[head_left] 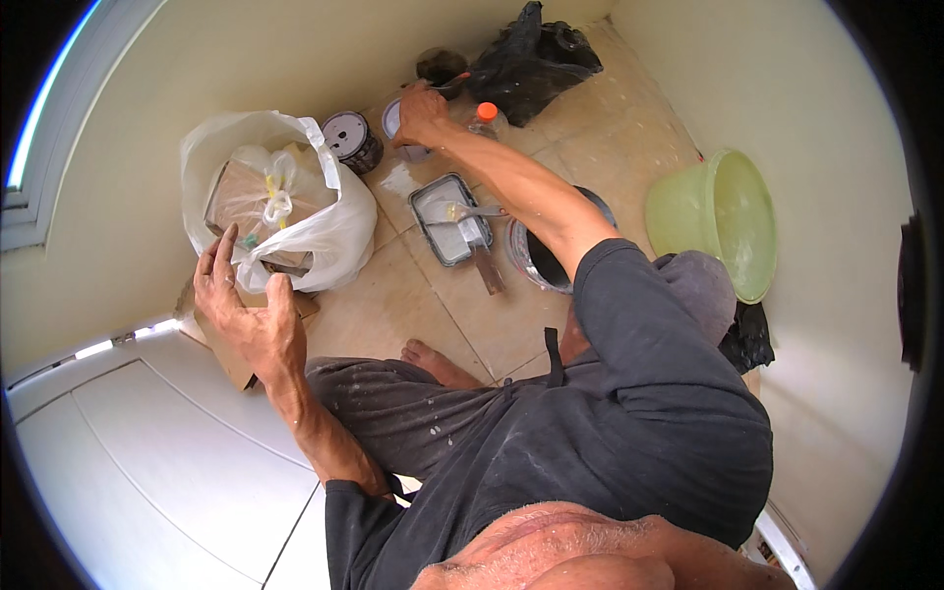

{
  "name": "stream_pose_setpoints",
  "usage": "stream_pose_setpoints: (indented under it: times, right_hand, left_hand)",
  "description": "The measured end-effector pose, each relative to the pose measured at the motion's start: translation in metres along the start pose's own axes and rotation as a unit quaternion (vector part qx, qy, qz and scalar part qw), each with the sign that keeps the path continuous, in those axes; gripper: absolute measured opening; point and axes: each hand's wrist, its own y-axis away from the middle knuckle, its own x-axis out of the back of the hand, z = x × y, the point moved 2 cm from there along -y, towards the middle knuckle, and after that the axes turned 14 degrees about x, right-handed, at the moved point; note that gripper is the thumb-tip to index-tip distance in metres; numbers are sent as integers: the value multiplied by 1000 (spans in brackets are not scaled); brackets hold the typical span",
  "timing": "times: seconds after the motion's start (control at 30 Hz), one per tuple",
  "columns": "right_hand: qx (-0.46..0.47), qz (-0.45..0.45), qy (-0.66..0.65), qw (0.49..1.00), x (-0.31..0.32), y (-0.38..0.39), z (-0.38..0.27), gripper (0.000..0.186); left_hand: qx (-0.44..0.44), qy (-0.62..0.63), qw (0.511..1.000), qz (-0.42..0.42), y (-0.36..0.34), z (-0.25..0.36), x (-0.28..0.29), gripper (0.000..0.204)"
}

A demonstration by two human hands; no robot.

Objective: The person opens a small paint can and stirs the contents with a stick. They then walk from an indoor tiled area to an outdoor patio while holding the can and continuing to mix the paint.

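Note:
My left hand (254, 320) is open, fingers spread, at the near side of a white plastic bag (344, 221) stuffed with smaller tied bags and packages. I cannot tell whether the fingertips touch it. My right arm stretches to the far side, where my right hand (423, 115) is closed at a small white tub (391, 120). Its fingertips are hidden, and what they grip does not show. Beside the tub stands a dark paint can (352, 141) with a pale lid. Nearer me, a paint tray (433, 202) carries a brush (474, 211) and a brown-handled scraper (487, 270).
An open bucket (541, 258) sits partly under my right forearm. A clear bottle with an orange cap (487, 112), a dark pot (440, 65) and a black bag (541, 61) stand farther back. A green basin (678, 216) leans by the right wall; cardboard (228, 349) lies below the white bag.

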Motion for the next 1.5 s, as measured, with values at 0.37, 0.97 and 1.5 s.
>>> stream_pose_setpoints:
  times: [0.37,0.97,1.5]
  right_hand:
    - [24,56,10,998,5,8,-1,105]
    - [50,51,-48,996,2,9,1,115]
    - [56,134,55,988,4,30,-14,98]
  left_hand:
    - [-8,9,1000,9,0,-2,0,61]
    - [-23,-4,1000,17,1,-2,1,65]
    - [-45,5,999,18,6,7,5,64]
